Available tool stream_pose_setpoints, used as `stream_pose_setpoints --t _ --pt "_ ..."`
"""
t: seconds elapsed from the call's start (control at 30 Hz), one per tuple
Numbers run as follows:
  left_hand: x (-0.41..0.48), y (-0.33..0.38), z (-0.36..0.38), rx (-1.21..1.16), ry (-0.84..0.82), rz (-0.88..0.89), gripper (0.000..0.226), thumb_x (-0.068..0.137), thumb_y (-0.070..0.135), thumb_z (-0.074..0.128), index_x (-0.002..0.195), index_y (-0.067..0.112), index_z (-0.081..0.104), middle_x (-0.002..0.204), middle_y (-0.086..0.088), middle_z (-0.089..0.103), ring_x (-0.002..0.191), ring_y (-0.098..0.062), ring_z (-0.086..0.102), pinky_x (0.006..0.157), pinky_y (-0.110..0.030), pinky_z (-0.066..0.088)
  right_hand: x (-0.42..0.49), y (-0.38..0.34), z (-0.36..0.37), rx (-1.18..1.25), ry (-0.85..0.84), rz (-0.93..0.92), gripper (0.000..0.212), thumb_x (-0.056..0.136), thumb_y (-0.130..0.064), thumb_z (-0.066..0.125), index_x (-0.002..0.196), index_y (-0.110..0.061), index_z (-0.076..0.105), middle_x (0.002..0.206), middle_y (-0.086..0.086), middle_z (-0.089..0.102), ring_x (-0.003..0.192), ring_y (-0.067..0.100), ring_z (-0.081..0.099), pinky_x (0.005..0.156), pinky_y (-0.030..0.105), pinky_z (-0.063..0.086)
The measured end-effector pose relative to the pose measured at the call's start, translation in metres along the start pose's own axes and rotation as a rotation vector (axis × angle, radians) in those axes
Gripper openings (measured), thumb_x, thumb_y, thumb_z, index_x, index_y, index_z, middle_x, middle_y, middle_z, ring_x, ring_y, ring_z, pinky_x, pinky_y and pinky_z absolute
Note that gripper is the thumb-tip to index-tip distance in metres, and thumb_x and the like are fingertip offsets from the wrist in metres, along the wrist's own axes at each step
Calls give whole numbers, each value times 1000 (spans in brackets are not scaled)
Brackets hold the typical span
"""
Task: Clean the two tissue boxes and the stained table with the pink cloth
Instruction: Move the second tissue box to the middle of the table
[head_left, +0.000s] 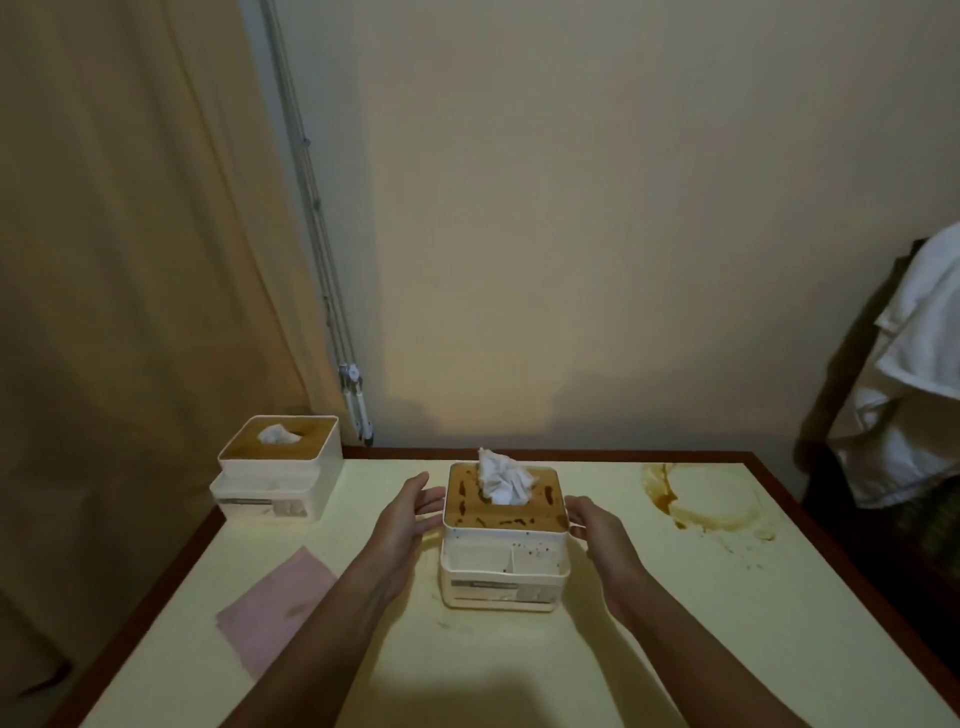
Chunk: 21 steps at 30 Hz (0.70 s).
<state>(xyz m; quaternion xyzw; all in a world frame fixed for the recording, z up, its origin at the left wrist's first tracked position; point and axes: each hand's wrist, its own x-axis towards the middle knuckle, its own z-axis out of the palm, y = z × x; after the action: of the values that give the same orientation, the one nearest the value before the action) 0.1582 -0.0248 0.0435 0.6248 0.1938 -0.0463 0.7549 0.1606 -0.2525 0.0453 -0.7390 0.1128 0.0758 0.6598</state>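
Note:
A white tissue box (503, 566) with a wooden lid streaked with brown stains stands at the table's middle, a crumpled tissue poking from its slot. My left hand (410, 512) is beside its left wall, fingers straight, just apart from it or barely touching. My right hand (597, 525) is at its right wall, fingertips against the upper edge. A second tissue box (275, 473) sits at the far left corner. The pink cloth (275, 608) lies flat at the left, near my left forearm. A brown ring stain (701, 501) marks the cream table (519, 665) at the far right.
Small brown specks (748, 551) trail below the ring stain. A beige curtain (130, 260) hangs at the left and a folded white stand (356, 400) leans in the corner. A dark chair with white cloth (914, 389) stands off the table's right edge.

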Motion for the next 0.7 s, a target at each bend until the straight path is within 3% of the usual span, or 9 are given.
stream_pose_setpoints --t 0.13,0.23,0.3,0.37,0.43,0.5,0.6,0.7 --pt "-5 -4 -4 -13 -10 -9 41 102 43 39 129 17 55 127 -4 60 113 -24 57 95 -36 36 -3 6 6 -19 -21 -16 31 103 -25 43 88 -22 69 92 -9 64 88 6 57 72 30 42" --pt "-7 -9 -1 -3 -31 -25 37 102 43 39 120 17 59 126 -4 60 114 -23 56 96 -35 35 -3 11 6 -28 -18 -36 30 105 -27 43 89 -23 68 93 -12 63 89 4 56 74 32 42" --pt "-7 -12 -2 -17 -37 -34 41 103 43 38 124 14 58 127 -5 61 116 -24 55 96 -35 35 -3 12 3 -73 -35 -73 27 106 -25 44 96 -24 69 94 -9 64 86 3 56 71 25 43" --pt "-5 -15 -5 -31 -52 -31 47 103 43 38 132 11 55 127 -5 61 118 -23 56 98 -35 37 -1 13 0 -137 -57 -104 22 105 -22 46 106 -27 68 111 -1 67 92 4 57 74 24 44" --pt "-9 -14 -9 24 -66 -28 47 103 44 39 132 11 56 127 -4 61 118 -22 56 102 -35 38 0 14 -1 -189 -39 -109 32 104 -21 49 134 -20 60 139 8 59 114 18 58 92 33 47" --pt "-13 -11 -17 169 -31 13 45 101 45 41 129 15 59 128 -1 61 116 -19 56 103 -38 40 2 13 2 -271 88 -150 43 104 -22 51 146 -18 51 148 10 51 131 28 50 102 41 45" --pt "-26 -9 -46 301 112 176 29 101 35 49 123 22 64 122 4 61 108 -13 55 89 -31 42 -3 0 16 -327 241 -405 30 100 -20 57 130 -24 61 128 4 59 118 24 58 91 36 52" --pt "-39 -15 -104 405 264 383 23 101 23 50 119 26 64 121 11 60 109 -7 55 78 -19 43 -15 -15 43 -347 195 -652 18 97 -17 61 113 -25 66 112 -5 62 98 8 60 80 31 55"
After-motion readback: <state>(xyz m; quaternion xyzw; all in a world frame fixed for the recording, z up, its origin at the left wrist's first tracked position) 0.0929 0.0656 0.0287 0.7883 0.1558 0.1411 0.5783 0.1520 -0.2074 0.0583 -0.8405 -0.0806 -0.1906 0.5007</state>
